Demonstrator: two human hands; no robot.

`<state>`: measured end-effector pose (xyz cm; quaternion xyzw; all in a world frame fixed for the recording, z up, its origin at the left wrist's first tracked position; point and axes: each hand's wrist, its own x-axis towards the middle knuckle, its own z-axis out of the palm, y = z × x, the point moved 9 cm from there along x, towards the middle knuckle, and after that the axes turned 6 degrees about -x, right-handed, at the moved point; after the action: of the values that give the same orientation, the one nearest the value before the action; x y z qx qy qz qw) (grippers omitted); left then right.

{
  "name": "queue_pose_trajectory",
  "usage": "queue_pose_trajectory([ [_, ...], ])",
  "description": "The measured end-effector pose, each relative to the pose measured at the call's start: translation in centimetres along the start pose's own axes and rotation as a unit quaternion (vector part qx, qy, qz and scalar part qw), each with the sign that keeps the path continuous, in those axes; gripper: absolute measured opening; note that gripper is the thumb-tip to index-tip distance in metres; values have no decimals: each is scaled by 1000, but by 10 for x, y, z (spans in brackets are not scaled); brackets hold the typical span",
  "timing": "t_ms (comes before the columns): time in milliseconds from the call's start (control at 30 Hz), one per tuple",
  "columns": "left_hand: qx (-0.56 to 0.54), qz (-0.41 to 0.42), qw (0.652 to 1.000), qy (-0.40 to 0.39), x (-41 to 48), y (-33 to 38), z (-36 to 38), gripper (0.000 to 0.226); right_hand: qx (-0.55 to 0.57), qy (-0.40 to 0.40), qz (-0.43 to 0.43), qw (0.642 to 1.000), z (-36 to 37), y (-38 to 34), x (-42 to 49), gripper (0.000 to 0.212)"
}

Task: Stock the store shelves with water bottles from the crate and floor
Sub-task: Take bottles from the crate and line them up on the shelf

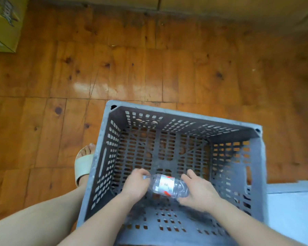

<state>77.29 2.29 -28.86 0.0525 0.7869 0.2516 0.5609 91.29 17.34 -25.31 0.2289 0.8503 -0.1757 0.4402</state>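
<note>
A clear water bottle (167, 185) with a white and red label lies on its side inside the grey slatted plastic crate (185, 115), near the crate's front. My left hand (136, 185) is closed around the bottle's neck end. My right hand (196, 191) cups the bottle's base end with fingers curled around it. Both forearms reach down into the crate from the bottom of the view. No other bottle shows in the crate.
The crate stands on a wooden plank floor (132, 68). A yellow-green carton (4, 22) sits at the top left. My sandalled left foot (84, 162) is beside the crate's left wall. Pale blue cloth (292, 210) lies at the right.
</note>
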Motion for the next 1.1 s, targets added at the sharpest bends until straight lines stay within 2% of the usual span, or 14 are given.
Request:
queue_pose_trajectory([
  [100, -14, 42, 999, -31, -37, 34, -6, 22, 132, 10, 28, 991, -17, 15, -63, 41],
  [167, -29, 75, 996, -48, -74, 55, -9, 23, 237, 3, 52, 970, -25, 22, -108, 37],
  [300, -177, 133, 974, -58, -167, 73, -23, 23, 389, -12, 12, 921, -43, 7, -191, 35],
  [467, -336, 201, 920, -21, -275, 69, -35, 43, 574, 2, -63, 817, -30, -40, -272, 57],
  [567, -338, 202, 918, -43, -328, 49, -13, 66, 672, 49, -116, 730, -20, -73, -304, 55],
  [633, -311, 204, 925, -83, -357, 37, 12, 50, 698, 82, -126, 700, -6, -87, -317, 57],
  [733, -296, 210, 928, -84, -381, 15, 33, 32, 686, 126, -130, 705, 16, -98, -330, 54],
  [833, -298, 196, 933, -39, -388, -11, 42, 36, 625, 132, -114, 761, 37, -108, -337, 44],
  [900, -323, 183, 929, -2, -391, -20, 45, 36, 596, 128, -119, 784, 45, -113, -344, 35],
  [1000, -343, 193, 918, 42, -401, -12, 47, 30, 579, 164, -125, 789, 46, -106, -361, 36],
  [1100, -344, 218, 912, 53, -409, 4, 56, 27, 549, 236, -99, 795, 50, -87, -380, 48],
])
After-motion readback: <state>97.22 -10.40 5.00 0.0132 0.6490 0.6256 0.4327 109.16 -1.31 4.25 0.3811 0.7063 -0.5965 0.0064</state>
